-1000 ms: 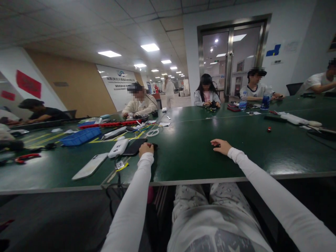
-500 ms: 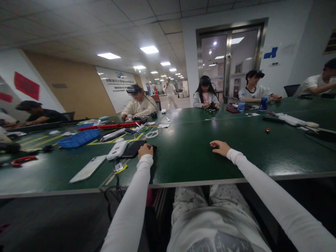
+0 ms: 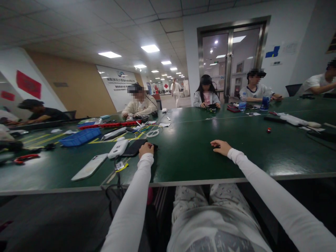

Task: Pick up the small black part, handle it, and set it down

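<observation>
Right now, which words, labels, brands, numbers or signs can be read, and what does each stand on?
"3", apparently, on the small tag.
Chinese lettering, wall sign: too blurred to quote.
Mark, white device: too small.
Label, blue bottle: too small.
Print, wearer's shirt: cut off, unreadable.
</observation>
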Motion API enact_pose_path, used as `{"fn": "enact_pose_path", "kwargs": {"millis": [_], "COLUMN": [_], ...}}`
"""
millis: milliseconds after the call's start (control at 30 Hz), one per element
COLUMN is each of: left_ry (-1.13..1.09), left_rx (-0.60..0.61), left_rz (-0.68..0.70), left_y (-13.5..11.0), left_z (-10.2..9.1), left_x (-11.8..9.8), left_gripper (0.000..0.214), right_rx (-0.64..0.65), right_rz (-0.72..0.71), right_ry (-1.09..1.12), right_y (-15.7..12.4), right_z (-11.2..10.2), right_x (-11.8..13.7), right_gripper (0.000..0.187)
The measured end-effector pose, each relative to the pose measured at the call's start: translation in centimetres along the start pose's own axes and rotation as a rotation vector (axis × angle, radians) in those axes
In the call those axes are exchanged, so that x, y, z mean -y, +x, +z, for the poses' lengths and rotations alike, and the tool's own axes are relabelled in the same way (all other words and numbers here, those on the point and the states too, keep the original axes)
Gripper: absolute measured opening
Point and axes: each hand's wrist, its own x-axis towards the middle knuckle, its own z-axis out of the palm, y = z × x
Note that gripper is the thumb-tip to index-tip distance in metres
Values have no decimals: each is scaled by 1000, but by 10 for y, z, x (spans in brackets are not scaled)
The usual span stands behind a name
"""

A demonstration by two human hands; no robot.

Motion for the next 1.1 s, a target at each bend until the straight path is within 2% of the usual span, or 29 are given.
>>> {"fn": "enact_pose_path", "kwargs": {"millis": [500,1100], "left_ry": [-14,-89], "left_rx": [6,9], "left_rz": [-30,-139], "left_y": [2,3], "left_z": [4,6], "left_x": [3,1], "left_gripper": [19,19], "right_rx": [-1,18], "right_rz": [-6,-15], "right_ry": [-3,-28], "right_y": [-1,0], "right_z": [1,0], "right_x": [0,-1], "right_gripper": [39,37]}}
